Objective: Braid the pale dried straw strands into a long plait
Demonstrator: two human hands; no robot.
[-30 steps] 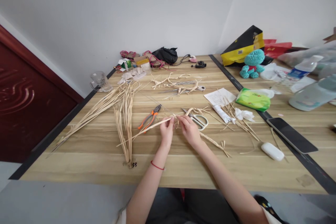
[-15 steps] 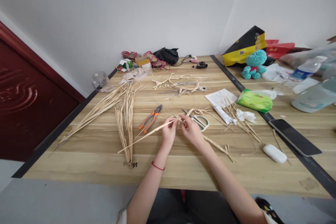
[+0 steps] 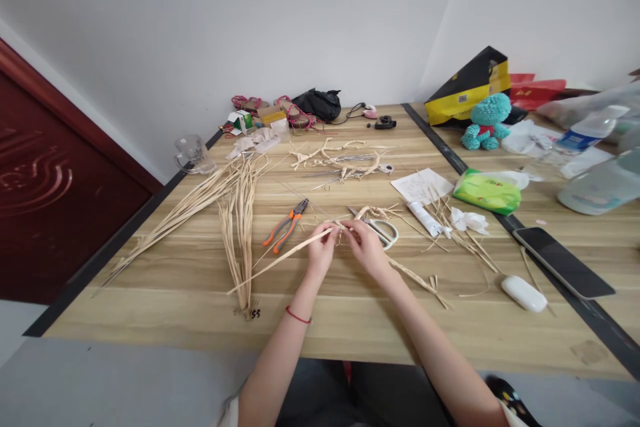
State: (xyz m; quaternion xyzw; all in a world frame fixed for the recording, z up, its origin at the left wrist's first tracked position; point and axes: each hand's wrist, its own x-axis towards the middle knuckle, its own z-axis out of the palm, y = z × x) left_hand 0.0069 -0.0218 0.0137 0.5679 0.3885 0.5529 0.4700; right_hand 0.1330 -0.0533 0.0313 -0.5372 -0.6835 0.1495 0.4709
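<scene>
My left hand point(image 3: 321, 250) pinches a pale straw strip point(image 3: 287, 256), whose long free end slants down to the left. Close beside it, my right hand point(image 3: 364, 245) has its fingers closed on the same small straw piece point(image 3: 340, 225), where the fingertips of both hands meet. Fingers hide most of that piece. White-handled scissors point(image 3: 387, 235) lie partly behind my right hand, next to a twisted straw length point(image 3: 373, 212). Left of my hands rest orange-handled pliers point(image 3: 287, 227). Farther left lies a large bundle of straw strips point(image 3: 245, 227).
Twisted straw pieces point(image 3: 357, 170) and thin metal tools lie farther back. To the right are a paper sheet point(image 3: 421, 185), a white tube point(image 3: 423, 219), a green tissue pack point(image 3: 487, 191), a phone point(image 3: 563, 261) and a white case point(image 3: 524, 293). A glass mug point(image 3: 193, 152) stands back left.
Both hands stay almost in place on the straw piece. The strip's free end has shifted slightly to the right; the view has moved a little.
</scene>
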